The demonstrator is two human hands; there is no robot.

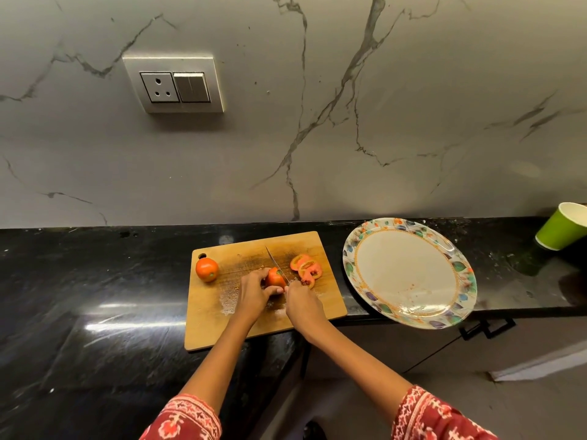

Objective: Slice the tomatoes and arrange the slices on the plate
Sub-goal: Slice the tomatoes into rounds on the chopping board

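1. Wooden cutting board (254, 325) lies on the black countertop (95, 296), its near corner close to the counter's front edge; bare counter stretches wide to its left.
2. Just right of the board, the floral-rimmed plate (409, 230) overhangs the counter's front edge, with only faint smears on it.
3. A green paper cup (559, 227) leans at the far right, well apart from the plate.
4. On the board, a whole tomato (206, 269) sits near the left edge, and cut slices (306, 269) lie piled toward the right edge.
5. The left hand (252, 295) curls its fingers and thumb round the half-cut tomato (275, 278) at the board's middle.
6. The right hand (301, 304) grips the knife (277, 265) by its hidden handle; the blade angles away toward the wall, set against the tomato's right side.
7. Both forearms reach in from below, converging, red patterned sleeves at the elbows.
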